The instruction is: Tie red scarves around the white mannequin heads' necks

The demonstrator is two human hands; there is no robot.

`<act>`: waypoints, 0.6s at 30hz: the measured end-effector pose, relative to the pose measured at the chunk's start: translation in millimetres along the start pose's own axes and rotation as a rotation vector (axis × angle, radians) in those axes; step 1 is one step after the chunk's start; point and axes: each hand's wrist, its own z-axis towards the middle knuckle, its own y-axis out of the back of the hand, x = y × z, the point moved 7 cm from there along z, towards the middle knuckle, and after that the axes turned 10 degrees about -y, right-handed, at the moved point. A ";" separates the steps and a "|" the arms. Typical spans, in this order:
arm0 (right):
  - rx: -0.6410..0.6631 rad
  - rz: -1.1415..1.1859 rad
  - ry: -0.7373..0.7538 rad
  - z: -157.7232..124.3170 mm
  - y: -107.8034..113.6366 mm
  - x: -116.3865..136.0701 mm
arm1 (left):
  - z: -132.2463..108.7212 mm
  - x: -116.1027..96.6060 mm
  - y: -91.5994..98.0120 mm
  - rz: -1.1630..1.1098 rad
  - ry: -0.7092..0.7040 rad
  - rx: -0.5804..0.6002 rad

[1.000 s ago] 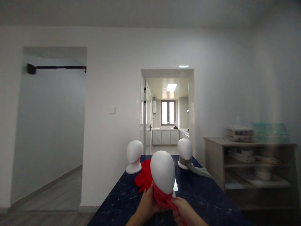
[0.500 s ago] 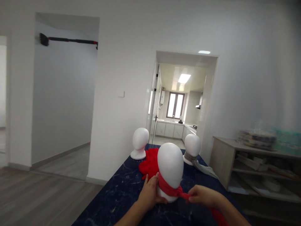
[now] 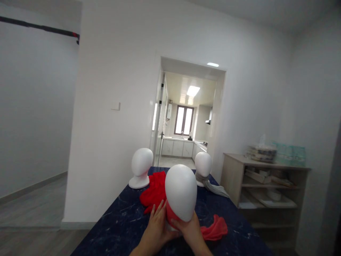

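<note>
Where hands (image 3: 173, 229) meet, scarf (image 3: 213, 230) hides.

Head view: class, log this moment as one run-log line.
left hand: on red scarf | right hand: under nearest foam head | dark table

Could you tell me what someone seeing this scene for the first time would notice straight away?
Front and centre, a white mannequin head stands on the dark blue table, a red scarf round its neck trailing right. The left hand and right hand cup its base. Behind lie a red cloth heap, a bare head on the left, and a grey-scarfed head on the right.
</note>
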 end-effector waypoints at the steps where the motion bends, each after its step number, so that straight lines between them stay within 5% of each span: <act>1: -0.066 -0.043 0.053 0.7 5.3 1.9 | -0.1 -2.3 1.9 -0.007 -0.034 -0.008; 5: -0.112 -0.074 0.184 -8.3 33.6 15.5 | -1.4 -16.3 8.6 -0.070 -0.087 0.002; 8: -0.148 -0.105 0.198 -17.1 79.5 35.6 | -0.8 -28.9 13.3 -0.131 -0.078 0.005; 12: -0.349 -0.213 0.268 -18.9 188.1 90.5 | -1.2 -32.7 18.4 -0.177 -0.029 -0.041; 16: -0.607 -0.465 0.349 -14.6 311.7 173.6 | -2.1 -27.1 12.2 -0.236 0.008 -0.028; 18: -0.724 -0.760 0.481 -15.1 350.9 217.5 | -1.0 -25.3 8.7 -0.257 0.028 -0.023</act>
